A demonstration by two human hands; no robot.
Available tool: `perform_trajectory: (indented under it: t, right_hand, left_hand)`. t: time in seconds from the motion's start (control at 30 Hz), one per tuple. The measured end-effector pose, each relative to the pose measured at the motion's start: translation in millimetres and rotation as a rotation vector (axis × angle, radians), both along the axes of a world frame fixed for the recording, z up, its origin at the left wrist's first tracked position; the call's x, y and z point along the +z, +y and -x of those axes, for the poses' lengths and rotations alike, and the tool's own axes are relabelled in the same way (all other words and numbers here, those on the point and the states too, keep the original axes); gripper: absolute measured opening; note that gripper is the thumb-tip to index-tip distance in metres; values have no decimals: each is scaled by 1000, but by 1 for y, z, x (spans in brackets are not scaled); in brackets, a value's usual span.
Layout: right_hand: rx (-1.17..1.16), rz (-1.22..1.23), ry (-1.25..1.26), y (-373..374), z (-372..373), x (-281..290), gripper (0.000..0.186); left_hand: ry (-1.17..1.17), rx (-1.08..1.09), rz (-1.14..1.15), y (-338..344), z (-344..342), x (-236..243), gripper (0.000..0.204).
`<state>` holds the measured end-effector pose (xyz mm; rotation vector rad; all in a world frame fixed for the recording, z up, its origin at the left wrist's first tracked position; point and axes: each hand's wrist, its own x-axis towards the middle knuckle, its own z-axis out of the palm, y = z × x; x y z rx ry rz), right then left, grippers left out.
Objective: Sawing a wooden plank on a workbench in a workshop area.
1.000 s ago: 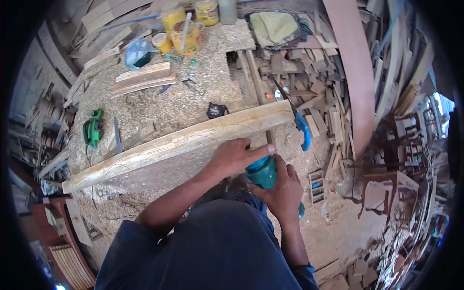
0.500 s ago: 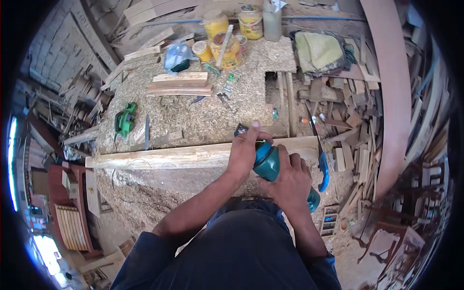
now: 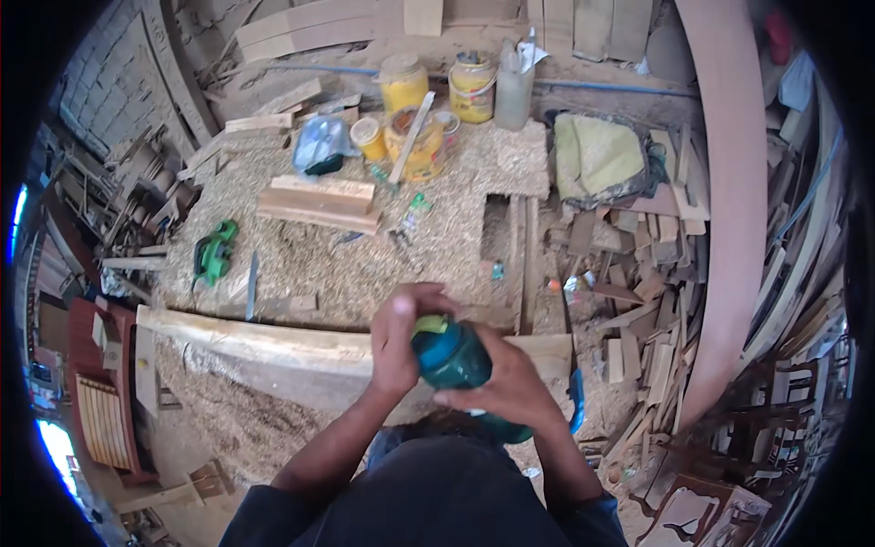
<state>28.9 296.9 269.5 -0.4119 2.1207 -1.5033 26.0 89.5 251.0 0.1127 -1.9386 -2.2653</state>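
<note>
A teal bottle [image 3: 460, 360] with a blue cap [image 3: 436, 345] and a yellow-green piece on top is held tilted over the bench's near edge. My right hand [image 3: 510, 383] wraps round the bottle's body, and its lower end shows below the wrist. At the cap, my left hand [image 3: 396, 342] has its fingers curled over the far side, somewhat blurred; its palm lies against the cap's left edge. Beneath both hands runs a long pale wooden beam [image 3: 255, 337]. A saw with a blue handle [image 3: 576, 401] is by the beam's right end.
Wood shavings cover the bench [image 3: 301, 264]. On it are a green power tool [image 3: 214, 253], a flat metal strip [image 3: 252, 287], stacked wood pieces [image 3: 319, 202], yellow tubs [image 3: 415, 146] and a plastic bag [image 3: 324, 144]. Scrap wood [image 3: 638, 301] is heaped at right, beside a tall board [image 3: 729, 182].
Both hands and the bottle have moved left and lower in the picture. The left fingers have shifted round the cap, and more of it shows. The view has tilted up.
</note>
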Motion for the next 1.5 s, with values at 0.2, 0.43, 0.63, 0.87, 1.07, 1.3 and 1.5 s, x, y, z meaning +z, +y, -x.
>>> perform_trajectory:
  t: [0.2, 0.43, 0.63, 0.87, 1.07, 1.3, 1.5]
  right_hand:
    - [151, 308, -52, 18, 51, -7, 101]
    - [-323, 299, -151, 44, 190, -50, 95]
    - [-664, 422, 311, 0, 392, -134, 77]
    - [-823, 183, 682, -28, 574, -255, 94]
    - [-264, -1545, 877, -21, 644, -286, 70]
    - [-587, 77, 586, -30, 627, -290, 77]
    - [-255, -59, 730, -134, 476, -281, 70]
  left_hand:
    - [-124, 170, 680, -31, 52, -102, 50]
    - [-272, 369, 1092, -96, -15, -218, 53]
    - [-243, 291, 1410, -105, -23, -242, 45]
    - [-313, 227, 1324, -113, -20, -241, 42]
    - [-351, 246, 1231, -107, -33, -245, 26]
    - [-297, 259, 1286, -113, -34, -241, 28]
    - [-246, 299, 1233, -110, -37, -249, 28]
